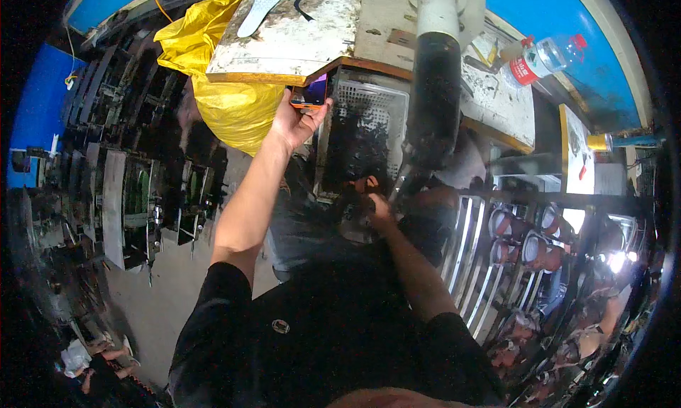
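Looks like the step in hand is just phone handling: the left hand (292, 123) has the phone (311, 92) by the table (284, 50) edge, fingers and thumb closed on its lower end. The right hand (381, 215) is down near the crate (372, 94), fingers curled by a brown piece (368, 183), can't tell if gripping. Next move probably calls for keeping the phone steady.
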### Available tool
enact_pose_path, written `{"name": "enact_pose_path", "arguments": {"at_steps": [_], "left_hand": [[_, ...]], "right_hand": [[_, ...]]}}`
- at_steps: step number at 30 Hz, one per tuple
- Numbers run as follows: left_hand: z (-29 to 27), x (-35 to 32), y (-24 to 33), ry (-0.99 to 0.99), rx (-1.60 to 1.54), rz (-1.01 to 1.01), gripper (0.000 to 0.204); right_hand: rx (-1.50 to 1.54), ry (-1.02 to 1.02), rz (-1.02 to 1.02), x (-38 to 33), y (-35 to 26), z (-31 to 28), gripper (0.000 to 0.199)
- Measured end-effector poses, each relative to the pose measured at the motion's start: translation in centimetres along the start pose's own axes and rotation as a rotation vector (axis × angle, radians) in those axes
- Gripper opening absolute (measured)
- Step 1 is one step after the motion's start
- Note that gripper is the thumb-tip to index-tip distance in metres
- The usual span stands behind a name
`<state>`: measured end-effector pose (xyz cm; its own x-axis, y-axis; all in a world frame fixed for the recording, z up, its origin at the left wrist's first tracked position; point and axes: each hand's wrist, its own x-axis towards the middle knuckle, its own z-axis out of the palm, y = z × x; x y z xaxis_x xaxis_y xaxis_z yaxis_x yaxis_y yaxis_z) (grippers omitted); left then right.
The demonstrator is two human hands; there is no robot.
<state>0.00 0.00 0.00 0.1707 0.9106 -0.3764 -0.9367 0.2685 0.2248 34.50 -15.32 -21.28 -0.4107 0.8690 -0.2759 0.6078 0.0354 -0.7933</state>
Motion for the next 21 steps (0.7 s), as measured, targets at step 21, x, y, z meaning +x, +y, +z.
{"name": "enact_pose_path", "arguments": {"at_steps": [21], "left_hand": [[3.0,-20.6,-15.2,-0.004,0.764,0.012,0.058]], "right_hand": [[0.802,0.295,-0.07,-19.9,-12.5,-20.6,0.065]]}}
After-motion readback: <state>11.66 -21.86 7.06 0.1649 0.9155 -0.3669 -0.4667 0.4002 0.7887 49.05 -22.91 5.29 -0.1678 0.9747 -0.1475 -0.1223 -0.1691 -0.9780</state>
